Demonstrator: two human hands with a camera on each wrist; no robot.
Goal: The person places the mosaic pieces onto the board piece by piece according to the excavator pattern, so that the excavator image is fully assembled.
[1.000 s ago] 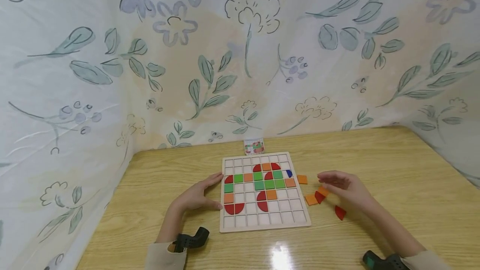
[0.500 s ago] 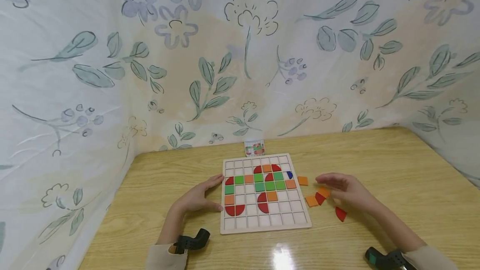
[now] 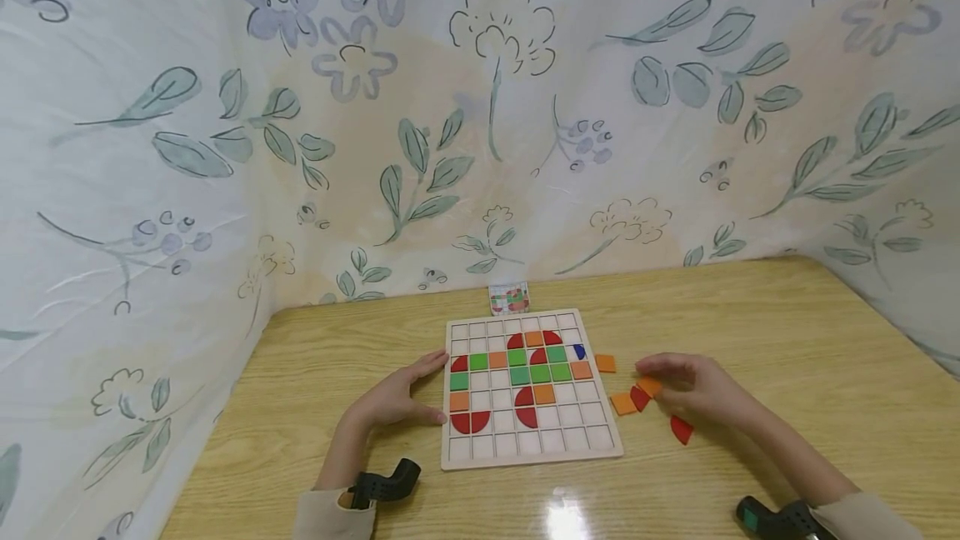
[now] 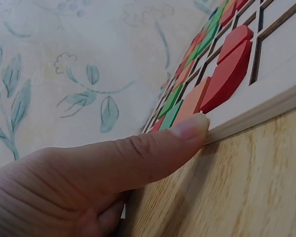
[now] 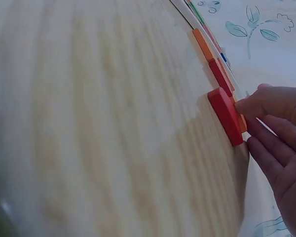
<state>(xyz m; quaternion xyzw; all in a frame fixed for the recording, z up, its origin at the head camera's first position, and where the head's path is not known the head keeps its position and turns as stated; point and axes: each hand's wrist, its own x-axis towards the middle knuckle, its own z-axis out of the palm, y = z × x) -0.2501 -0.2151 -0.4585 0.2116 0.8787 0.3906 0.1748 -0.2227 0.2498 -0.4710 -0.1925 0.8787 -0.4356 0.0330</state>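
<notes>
In the head view a pale wooden grid board holds red quarter-circle, green, orange and peach square pieces and a dark blue piece. My left hand rests at its left edge, thumb and fingers spread. The thumb touches the rim in the left wrist view. To the right of the board, my right hand is low over the table, its thumb against or very near an orange square tile. A red quarter-circle piece lies closest to the right wrist camera. The right fingertips are partly hidden.
Two more orange tiles and a red piece lie between the board and my right hand. A small printed pattern card stands behind the board, against the flowered cloth. The table is wood-grained.
My right hand has lowered slightly, its thumb closer to the orange tile. The left hand stays at the board's edge. The whole head view has shifted a little downward.
</notes>
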